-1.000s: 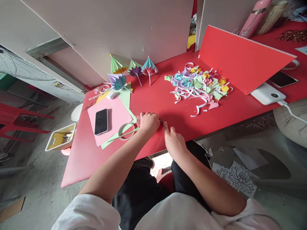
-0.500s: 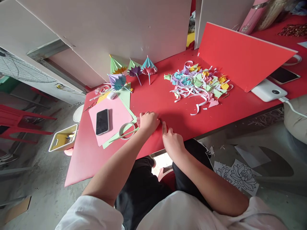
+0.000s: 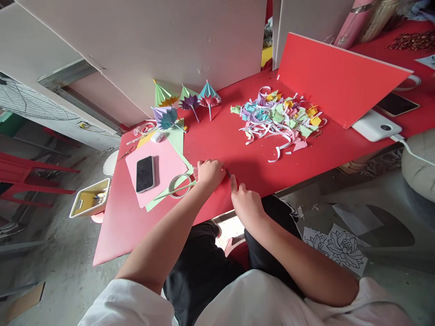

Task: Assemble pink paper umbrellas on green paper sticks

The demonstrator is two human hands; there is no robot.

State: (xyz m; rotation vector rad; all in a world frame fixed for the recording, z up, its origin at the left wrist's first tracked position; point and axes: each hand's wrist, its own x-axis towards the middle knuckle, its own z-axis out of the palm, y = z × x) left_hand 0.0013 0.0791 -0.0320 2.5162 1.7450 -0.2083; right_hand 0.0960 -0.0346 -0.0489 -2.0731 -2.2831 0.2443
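Note:
Near the front edge of the red table point(image 3: 136, 240), my left hand point(image 3: 210, 174) rests with its fingers bent down on a small pinkish folded piece point(image 3: 195, 172), mostly hidden under it. Just to its right is my right hand point(image 3: 245, 199), closed around a thin dark tool point(image 3: 228, 172) whose tip points toward the left hand; most of the tool is hidden. A roll of tape point(image 3: 180, 186) lies left of my left hand, with a thin green paper stick across it. Pink paper point(image 3: 166, 158) and green sheets point(image 3: 176, 136) lie beneath and beside a phone point(image 3: 145, 173).
Several small paper umbrellas point(image 3: 167, 118) stand or lie at the back. Colourful paper scraps point(image 3: 278, 115) are heaped right of centre. A red board point(image 3: 340, 77) leans behind a white power bank point(image 3: 376, 125). A yellowish bin point(image 3: 90, 198) is beyond the table's left edge.
The view has shifted slightly. My right hand has moved a little, and more of the dark tool's tip shows between my hands. My left hand keeps its place.

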